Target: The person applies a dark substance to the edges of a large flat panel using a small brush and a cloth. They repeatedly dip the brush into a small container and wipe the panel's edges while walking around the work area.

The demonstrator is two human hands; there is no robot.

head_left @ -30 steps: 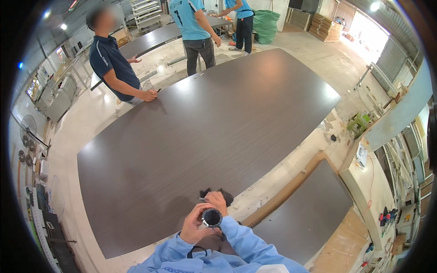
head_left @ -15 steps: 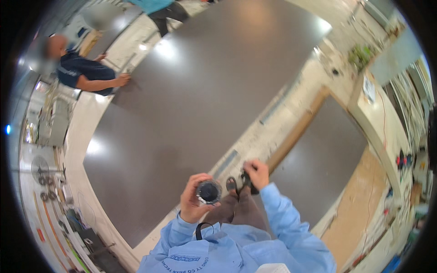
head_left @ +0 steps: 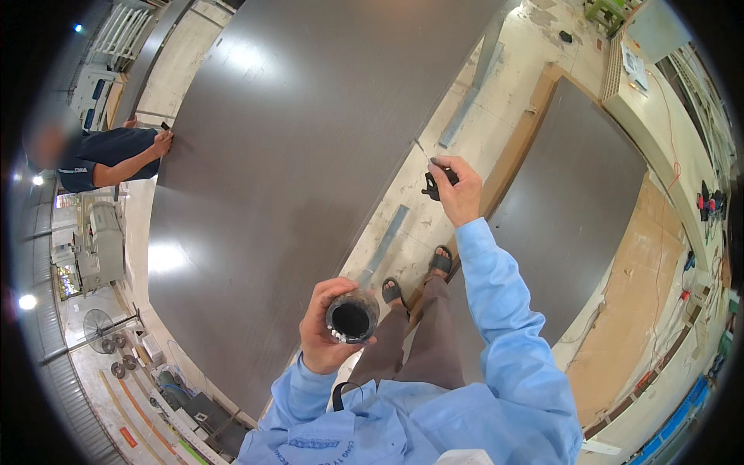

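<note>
Left hand [head_left: 329,329] grips a round black-mouthed container [head_left: 352,316]; right hand [head_left: 459,191], extended, closes on a small black tool [head_left: 436,183] beside the large dark panel [head_left: 294,170].

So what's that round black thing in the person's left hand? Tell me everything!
The round container looks like a small cup or jar, seen from above. Its inside is dark, and its rim looks worn, with whitish specks at the lower edge. The left hand wraps around its side, holding it upright, mouth up, near the person's chest above the floor.

Large dark panel [head_left: 294,155], co-worker [head_left: 108,159], fan [head_left: 97,322].
</note>
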